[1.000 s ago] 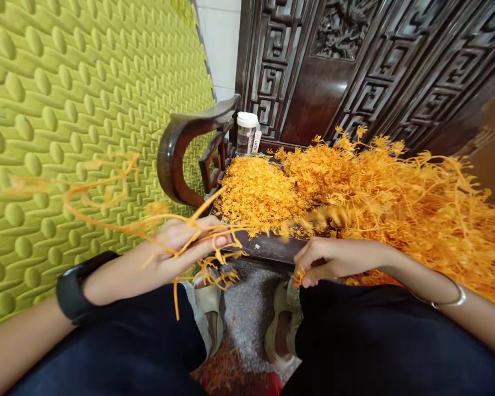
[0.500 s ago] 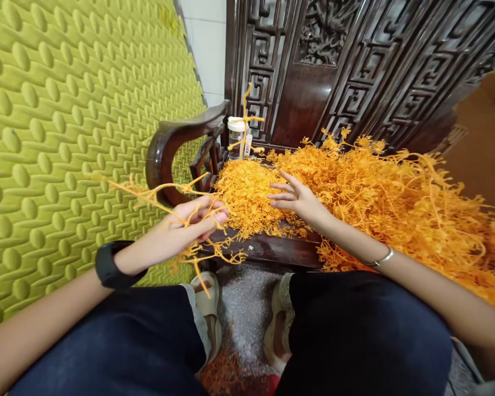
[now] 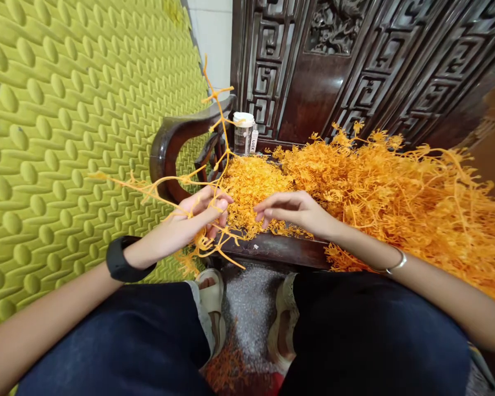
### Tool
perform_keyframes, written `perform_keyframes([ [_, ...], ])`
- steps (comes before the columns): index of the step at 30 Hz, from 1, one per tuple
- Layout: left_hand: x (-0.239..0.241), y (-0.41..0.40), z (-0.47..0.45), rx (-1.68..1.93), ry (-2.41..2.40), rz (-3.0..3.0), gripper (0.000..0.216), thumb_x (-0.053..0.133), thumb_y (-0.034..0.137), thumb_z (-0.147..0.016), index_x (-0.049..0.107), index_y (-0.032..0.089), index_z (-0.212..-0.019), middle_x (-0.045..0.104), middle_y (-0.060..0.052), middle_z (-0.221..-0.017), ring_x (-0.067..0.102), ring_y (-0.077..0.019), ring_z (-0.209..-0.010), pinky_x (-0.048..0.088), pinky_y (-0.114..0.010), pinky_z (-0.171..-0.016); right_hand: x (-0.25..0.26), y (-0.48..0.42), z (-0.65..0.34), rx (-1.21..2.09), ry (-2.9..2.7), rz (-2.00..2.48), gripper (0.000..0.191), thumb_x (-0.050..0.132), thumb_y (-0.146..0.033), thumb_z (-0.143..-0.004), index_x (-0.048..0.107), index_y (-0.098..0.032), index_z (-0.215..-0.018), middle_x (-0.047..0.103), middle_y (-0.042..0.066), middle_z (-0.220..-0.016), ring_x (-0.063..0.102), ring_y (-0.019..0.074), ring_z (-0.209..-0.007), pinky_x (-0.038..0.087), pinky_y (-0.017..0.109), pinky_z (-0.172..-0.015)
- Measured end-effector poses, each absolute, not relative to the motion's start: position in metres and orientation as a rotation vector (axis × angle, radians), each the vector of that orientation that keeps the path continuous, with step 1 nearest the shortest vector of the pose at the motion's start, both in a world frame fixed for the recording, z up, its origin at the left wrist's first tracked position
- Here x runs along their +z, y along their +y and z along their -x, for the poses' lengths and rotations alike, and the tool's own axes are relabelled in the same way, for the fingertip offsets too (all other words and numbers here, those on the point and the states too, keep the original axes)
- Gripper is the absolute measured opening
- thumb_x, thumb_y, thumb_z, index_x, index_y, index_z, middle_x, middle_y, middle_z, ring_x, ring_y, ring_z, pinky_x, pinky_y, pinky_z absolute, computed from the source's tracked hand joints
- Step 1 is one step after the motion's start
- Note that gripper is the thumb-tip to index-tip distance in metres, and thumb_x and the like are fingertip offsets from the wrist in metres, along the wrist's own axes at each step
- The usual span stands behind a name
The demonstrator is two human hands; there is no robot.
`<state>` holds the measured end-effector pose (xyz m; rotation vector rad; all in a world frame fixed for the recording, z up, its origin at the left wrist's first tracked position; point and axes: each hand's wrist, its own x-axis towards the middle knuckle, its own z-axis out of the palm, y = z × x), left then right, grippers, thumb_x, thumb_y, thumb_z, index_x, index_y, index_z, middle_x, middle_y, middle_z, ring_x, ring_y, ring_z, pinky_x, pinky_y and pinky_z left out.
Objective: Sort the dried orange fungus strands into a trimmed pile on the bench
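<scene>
Many loose bits (image 3: 253,179): apparently done
Larger branches (image 3: 416,209): seemingly left
Left hand (image 3: 198,212): fingers pinching bare stems (image 3: 228,151)
Right hand (image 3: 301,213): fingers loosely apart

Behind the jar (image 3: 242,137), the carved panel (image 3: 322,77) is cut off by the top edge; to the jar's right, the large orange heap (image 3: 400,203) is cut off by the right edge. Lettering on the tag (image 3: 253,142) beside the jar is too small to be read fully. Below and left of the jar, the orange stems (image 3: 228,150) are partly hidden by the left hand (image 3: 202,213).
</scene>
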<state>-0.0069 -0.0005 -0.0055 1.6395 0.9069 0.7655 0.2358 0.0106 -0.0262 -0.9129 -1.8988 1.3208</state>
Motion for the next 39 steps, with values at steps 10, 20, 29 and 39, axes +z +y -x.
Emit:
perform_keyframes([
  [10,-0.012,0.002,-0.006,0.733,0.693,-1.611,0.049,0.044,0.059,-0.085,0.049,0.019,-0.113,0.058,-0.009,-0.112,0.053,-0.0219,-0.106,0.046,-0.033,-0.083,-0.001,-0.035,-0.202,1.335,-2.196,0.888,0.023,0.059,-0.030,-0.083,0.063,-0.011,-0.095,0.066,0.003,-0.077,0.060,0.0087,-0.065,0.049,0.021,-0.062],
  [20,-0.013,0.001,-0.017,0.762,0.745,-1.536,0.052,0.043,0.057,-0.086,0.047,0.020,-0.122,0.049,-0.008,-0.129,0.046,-0.0209,-0.119,0.038,-0.033,-0.099,-0.014,-0.032,-0.198,1.067,-1.989,1.159,0.045,0.065,-0.042,-0.076,0.052,-0.018,-0.113,0.061,0.000,-0.083,0.054,0.0072,-0.055,0.043,0.020,-0.051],
  [29,-0.017,0.005,-0.025,0.632,0.668,-1.678,0.044,0.043,0.047,-0.090,0.044,0.024,-0.127,0.052,-0.006,-0.128,0.051,-0.0183,-0.116,0.040,-0.030,-0.097,-0.026,-0.032,-0.202,1.152,-1.787,1.056,0.030,0.061,-0.037,-0.081,0.043,-0.021,-0.099,0.059,0.001,-0.094,0.055,0.0057,-0.057,0.045,0.021,-0.055],
  [39,-0.016,0.002,-0.016,0.498,0.659,-1.905,0.028,0.050,0.035,-0.088,0.053,0.019,-0.111,0.060,-0.004,-0.103,0.056,-0.0159,-0.095,0.045,-0.030,-0.088,-0.022,-0.030,-0.210,1.175,-1.849,1.134,0.019,0.065,-0.031,-0.076,0.056,-0.015,-0.081,0.053,-0.003,-0.065,0.044,0.0043,-0.050,0.037,0.019,-0.048],
])
